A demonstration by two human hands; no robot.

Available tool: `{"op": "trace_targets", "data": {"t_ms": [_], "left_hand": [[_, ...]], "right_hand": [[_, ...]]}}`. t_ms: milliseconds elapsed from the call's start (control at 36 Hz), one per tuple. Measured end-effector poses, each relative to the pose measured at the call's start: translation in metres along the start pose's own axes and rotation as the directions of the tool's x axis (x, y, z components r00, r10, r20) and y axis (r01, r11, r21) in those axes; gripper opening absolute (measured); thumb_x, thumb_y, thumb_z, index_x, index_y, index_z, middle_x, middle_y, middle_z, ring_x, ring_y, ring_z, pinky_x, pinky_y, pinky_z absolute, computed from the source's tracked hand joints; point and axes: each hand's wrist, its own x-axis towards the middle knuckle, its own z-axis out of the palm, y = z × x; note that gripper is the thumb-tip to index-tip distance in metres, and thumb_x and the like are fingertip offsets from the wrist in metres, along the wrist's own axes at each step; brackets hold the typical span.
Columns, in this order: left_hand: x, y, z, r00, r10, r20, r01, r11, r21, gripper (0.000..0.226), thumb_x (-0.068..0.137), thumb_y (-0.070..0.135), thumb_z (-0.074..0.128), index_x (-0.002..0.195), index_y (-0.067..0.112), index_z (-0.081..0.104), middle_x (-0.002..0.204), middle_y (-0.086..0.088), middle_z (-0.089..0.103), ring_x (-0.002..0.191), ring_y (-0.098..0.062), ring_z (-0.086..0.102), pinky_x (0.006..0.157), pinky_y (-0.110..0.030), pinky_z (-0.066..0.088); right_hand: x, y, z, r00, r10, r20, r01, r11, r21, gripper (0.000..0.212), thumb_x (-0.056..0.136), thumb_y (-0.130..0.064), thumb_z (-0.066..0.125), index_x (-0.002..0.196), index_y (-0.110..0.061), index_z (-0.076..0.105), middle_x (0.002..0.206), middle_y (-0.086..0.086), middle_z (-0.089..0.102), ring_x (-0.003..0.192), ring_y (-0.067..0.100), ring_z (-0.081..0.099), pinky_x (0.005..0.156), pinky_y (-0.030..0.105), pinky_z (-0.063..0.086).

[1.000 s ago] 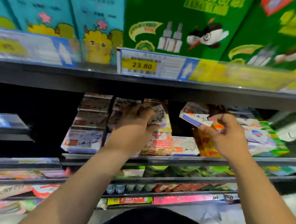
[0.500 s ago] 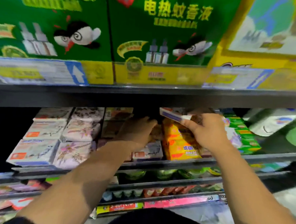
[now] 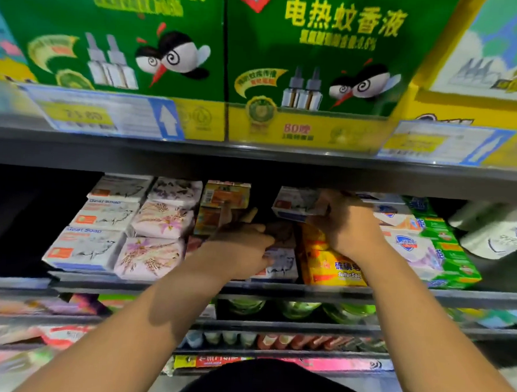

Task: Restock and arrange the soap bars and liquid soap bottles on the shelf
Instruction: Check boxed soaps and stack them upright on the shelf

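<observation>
Status: restocking is part done. On the soap shelf [image 3: 425, 294] the left rows are filled and faced forward: three white Goat Soap boxes [image 3: 84, 246] one behind another, with floral-wrapped bars [image 3: 152, 256] just beside them. The middle column, next to the orange boxes [image 3: 224, 194], shows a dark gap and looks unfinished.

Right hand [image 3: 348, 227]: the grip is clamped on a white soap box [image 3: 298, 204], held high under the upper shelf above the yellow soap packs [image 3: 334, 268], not yet set down. Left hand [image 3: 239, 248]: reaches into the gap with fingers curled against a front white-and-blue box [image 3: 280, 263]. Whether this grip holds it or merely steadies it cannot be told.

Outstanding, in my judgement: seat the held box, fill the middle column and square the fronts. No liquid soap bottle is being handled.

Legible writing: "Goat Soap" on the white boxes and "Sulfur Soap" on the yellow packs. The green cartons [image 3: 342, 65] on the shelf above read "电热蚊香液". White packs [image 3: 407, 245] at right bear a blue shield logo with the wording blurred. The price label [image 3: 84, 114] is unreadable.
</observation>
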Motion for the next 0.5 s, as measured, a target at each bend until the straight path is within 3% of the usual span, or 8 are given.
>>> {"op": "trace_targets", "data": {"t_ms": [83,167,250,306,417,500], "left_hand": [[-0.006,0.0,0.007,0.999,0.009,-0.05,-0.007,0.999,0.046,0.047,0.101,0.053,0.042,0.14,0.028,0.046,0.16,0.002,0.028,0.153,-0.022,-0.012,0.12,-0.053,0.005],[-0.009,-0.001,0.012,0.999,0.007,-0.047,-0.003,0.998,0.069,0.057,0.101,0.057,0.039,0.15,0.03,0.035,0.164,0.003,0.019,0.153,-0.024,-0.013,0.12,-0.052,0.001],[-0.01,-0.005,0.017,0.99,0.049,-0.136,-0.046,0.999,0.024,0.062,0.099,0.056,0.042,0.154,0.031,0.028,0.165,0.005,0.016,0.153,-0.022,-0.004,0.117,-0.043,-0.004],[-0.009,-0.008,0.02,0.985,0.042,-0.165,-0.039,0.999,0.022,0.066,0.097,0.059,0.043,0.155,0.031,0.026,0.166,0.006,0.013,0.153,-0.02,-0.006,0.118,-0.048,-0.004],[-0.01,-0.011,0.017,0.993,0.055,-0.108,-0.062,0.996,-0.064,0.069,0.097,0.058,0.046,0.156,0.03,0.024,0.166,0.001,0.011,0.153,-0.022,0.004,0.12,-0.045,0.014],[-0.008,-0.011,0.02,0.993,0.068,-0.096,-0.075,0.995,-0.067,0.068,0.097,0.058,0.045,0.155,0.026,0.027,0.164,0.0,0.017,0.151,-0.029,0.008,0.119,-0.049,0.024]], "right_hand": [[0.007,-0.008,0.007,1.0,0.009,0.017,-0.008,0.999,-0.054,0.022,0.088,-0.022,0.067,0.108,-0.013,0.067,0.106,0.021,0.068,0.096,0.04,0.063,0.076,0.038,0.049],[0.013,-0.013,0.014,0.995,0.074,0.07,-0.065,0.99,-0.126,0.026,0.093,-0.017,0.061,0.118,-0.009,0.065,0.115,0.026,0.064,0.105,0.042,0.059,0.085,0.04,0.048],[0.016,-0.017,0.021,0.988,0.105,0.112,-0.092,0.99,-0.11,0.024,0.096,-0.024,0.062,0.114,-0.008,0.068,0.116,0.023,0.065,0.109,0.038,0.058,0.085,0.035,0.044],[0.019,-0.019,0.025,0.978,0.151,0.143,-0.139,0.986,-0.09,0.026,0.097,-0.03,0.062,0.113,-0.01,0.069,0.116,0.02,0.066,0.11,0.036,0.059,0.083,0.033,0.042],[0.027,-0.023,0.029,0.965,0.173,0.199,-0.181,0.983,0.024,0.019,0.092,-0.04,0.067,0.104,-0.027,0.066,0.1,0.002,0.07,0.092,0.024,0.066,0.08,0.033,0.052],[0.039,-0.025,0.031,0.952,0.116,0.284,-0.165,0.974,0.153,0.026,0.087,-0.029,0.074,0.109,-0.035,0.06,0.105,-0.01,0.064,0.088,0.009,0.06,0.079,0.019,0.049]]}}
